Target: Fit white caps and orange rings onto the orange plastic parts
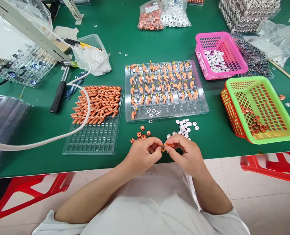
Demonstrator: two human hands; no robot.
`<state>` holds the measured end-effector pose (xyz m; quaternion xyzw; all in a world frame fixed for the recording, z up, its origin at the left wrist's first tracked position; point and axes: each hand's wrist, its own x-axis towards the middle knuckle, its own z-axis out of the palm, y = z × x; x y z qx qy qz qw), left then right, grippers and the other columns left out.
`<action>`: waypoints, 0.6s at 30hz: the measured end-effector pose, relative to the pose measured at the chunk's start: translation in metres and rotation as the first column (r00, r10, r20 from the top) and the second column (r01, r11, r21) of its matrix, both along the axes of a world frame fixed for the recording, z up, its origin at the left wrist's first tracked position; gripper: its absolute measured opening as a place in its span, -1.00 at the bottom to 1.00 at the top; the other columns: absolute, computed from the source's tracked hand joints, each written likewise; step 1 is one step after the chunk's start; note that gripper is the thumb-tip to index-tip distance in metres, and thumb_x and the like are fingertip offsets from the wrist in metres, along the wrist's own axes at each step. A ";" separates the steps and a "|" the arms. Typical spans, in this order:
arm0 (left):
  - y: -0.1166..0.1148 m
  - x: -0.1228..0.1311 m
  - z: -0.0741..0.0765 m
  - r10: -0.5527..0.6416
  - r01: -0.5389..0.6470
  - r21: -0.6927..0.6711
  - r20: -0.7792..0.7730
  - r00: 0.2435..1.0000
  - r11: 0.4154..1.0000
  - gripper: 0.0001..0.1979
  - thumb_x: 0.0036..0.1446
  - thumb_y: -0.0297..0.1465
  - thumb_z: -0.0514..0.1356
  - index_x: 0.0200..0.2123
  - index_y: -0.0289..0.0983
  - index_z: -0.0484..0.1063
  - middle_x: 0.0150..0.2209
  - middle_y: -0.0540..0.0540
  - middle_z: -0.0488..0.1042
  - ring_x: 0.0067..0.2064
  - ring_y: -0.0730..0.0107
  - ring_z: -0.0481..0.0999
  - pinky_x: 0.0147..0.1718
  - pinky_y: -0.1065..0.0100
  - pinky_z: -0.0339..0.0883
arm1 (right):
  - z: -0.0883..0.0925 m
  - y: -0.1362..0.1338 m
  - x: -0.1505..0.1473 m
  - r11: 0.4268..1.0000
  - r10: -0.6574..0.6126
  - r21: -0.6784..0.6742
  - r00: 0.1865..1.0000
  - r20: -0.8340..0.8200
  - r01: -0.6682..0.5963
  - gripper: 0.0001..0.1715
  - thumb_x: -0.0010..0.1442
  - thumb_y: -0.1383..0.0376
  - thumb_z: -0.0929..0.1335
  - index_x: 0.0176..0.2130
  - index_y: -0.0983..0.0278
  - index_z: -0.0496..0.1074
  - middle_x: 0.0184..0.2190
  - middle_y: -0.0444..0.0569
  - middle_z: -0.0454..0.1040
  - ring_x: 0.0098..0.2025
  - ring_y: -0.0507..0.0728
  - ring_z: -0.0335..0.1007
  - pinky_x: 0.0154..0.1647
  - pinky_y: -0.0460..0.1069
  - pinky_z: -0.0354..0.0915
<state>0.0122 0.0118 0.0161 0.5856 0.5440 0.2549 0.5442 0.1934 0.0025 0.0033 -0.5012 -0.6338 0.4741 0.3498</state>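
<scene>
We are observing the left hand (141,155) and right hand (187,155) pinching a small, orange, partly hidden piece (163,148) nearside of the clear, rectangular plastic compartment tray (200,107).

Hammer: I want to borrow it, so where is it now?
In the head view, the hammer lies on the left of the table, left of the tray of orange parts, its head near a metal post.

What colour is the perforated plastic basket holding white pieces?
The plastic basket is pink, in the head view.
</scene>
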 end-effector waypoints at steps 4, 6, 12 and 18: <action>0.000 -0.002 -0.002 0.009 -0.009 0.035 -0.007 1.000 0.999 -0.88 0.06 -0.51 0.13 -0.43 -0.30 0.47 -0.59 0.09 0.36 -0.56 0.59 0.28 -0.58 0.56 0.14 | -0.001 0.000 -0.001 1.000 0.007 -0.004 1.000 0.007 -0.007 -0.97 0.25 0.34 0.35 -0.27 0.21 0.42 -0.37 -0.10 0.50 -0.36 0.05 0.41 -0.37 -0.06 0.32; 0.000 -0.003 -0.001 0.012 -0.012 0.044 -0.009 1.000 0.999 -0.87 0.06 -0.52 0.13 -0.44 -0.30 0.48 -0.60 0.10 0.34 -0.57 0.60 0.25 -0.60 0.56 0.11 | -0.001 0.000 -0.001 1.000 0.015 -0.008 1.000 -0.003 -0.015 -0.97 0.26 0.34 0.35 -0.27 0.21 0.42 -0.37 -0.10 0.49 -0.36 0.05 0.40 -0.37 -0.06 0.32; 0.000 -0.005 0.002 0.064 -0.061 -0.067 0.042 0.997 0.996 -0.90 0.06 -0.47 0.18 -0.41 -0.30 0.52 -0.55 0.04 0.45 -0.53 0.53 0.37 -0.55 0.53 0.28 | -0.001 0.000 -0.003 1.000 0.000 -0.024 0.999 -0.041 -0.001 -0.96 0.25 0.34 0.34 -0.26 0.21 0.42 -0.37 -0.08 0.48 -0.35 0.06 0.42 -0.36 -0.05 0.35; 0.004 -0.006 0.009 0.130 -0.067 -0.275 0.218 0.967 0.959 -0.81 0.05 -0.34 0.29 -0.28 -0.31 0.57 -0.36 -0.08 0.61 -0.40 0.41 0.56 -0.33 0.36 0.56 | -0.002 -0.003 -0.003 0.995 -0.070 -0.068 0.996 -0.048 0.067 -0.95 0.24 0.35 0.34 -0.25 0.20 0.42 -0.41 -0.11 0.44 -0.40 0.05 0.41 -0.40 -0.07 0.35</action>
